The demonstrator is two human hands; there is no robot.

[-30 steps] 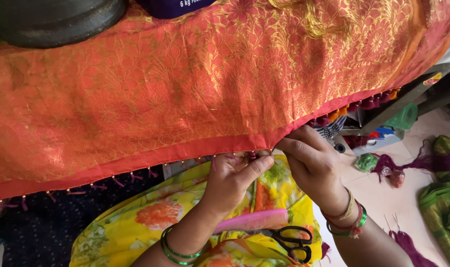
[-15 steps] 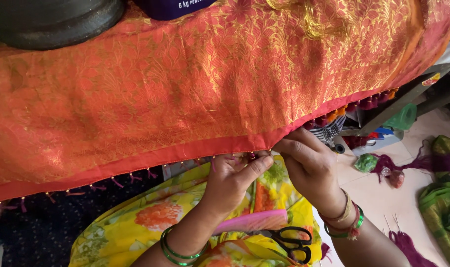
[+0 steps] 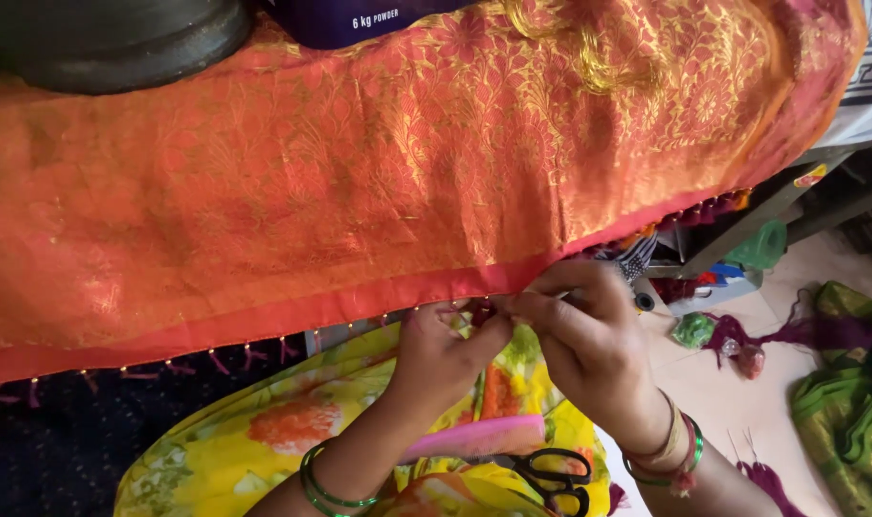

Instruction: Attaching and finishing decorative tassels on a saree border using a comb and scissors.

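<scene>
Fingers: both hands pinch the hem of the orange cloth [image 3: 379, 182], tips close together.
Left hand [image 3: 446, 359]: under the hem, thumb and finger squeezing a small dark tassel [image 3: 481, 311].
Right hand [image 3: 589, 345]: just beside it, holding the same spot.
Cloth: hangs over the table edge, little tassels along its red border.
Lap: pink comb [image 3: 479, 438] and black scissors [image 3: 551, 474] on yellow flowery fabric [image 3: 264, 431].
</scene>
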